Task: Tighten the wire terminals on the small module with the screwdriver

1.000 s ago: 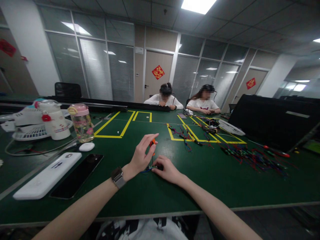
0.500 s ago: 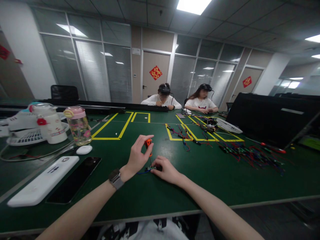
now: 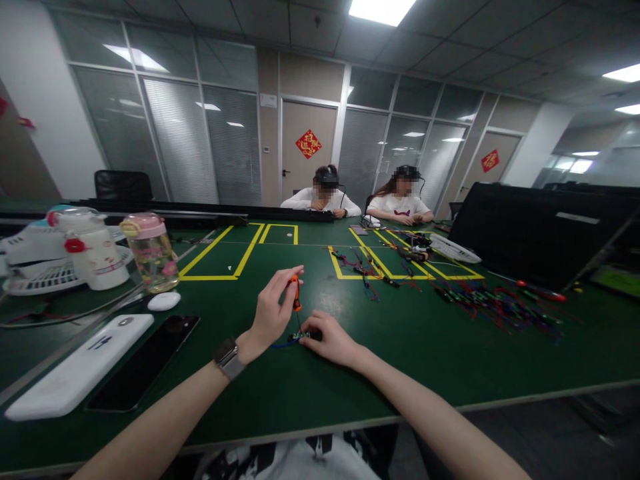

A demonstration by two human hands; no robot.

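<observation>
An orange-handled screwdriver point(image 3: 297, 297) stands nearly upright in my left hand point(image 3: 273, 305), its handle between thumb and fingers. Its thin shaft points down at a small green circuit board point(image 3: 299, 337) on the table; whether the tip sits in a screw is too small to tell. My right hand point(image 3: 327, 339) rests on the table and pinches the board's right end between thumb and fingers. A blue wire point(image 3: 281, 345) runs out from the board's left side. My right fingertips partly cover the board.
On the left lie a black phone point(image 3: 145, 363), a white power bank point(image 3: 83, 367), a white round case point(image 3: 164, 301) and bottles point(image 3: 150, 253). Wired boards point(image 3: 493, 307) are heaped on the right near a black monitor point(image 3: 545, 240). Two people sit across the green table point(image 3: 400, 360).
My left thumb and fingers have closed in around the screwdriver handle, which stood in a wider grip before. My right hand stays on the board. The view has shifted slightly.
</observation>
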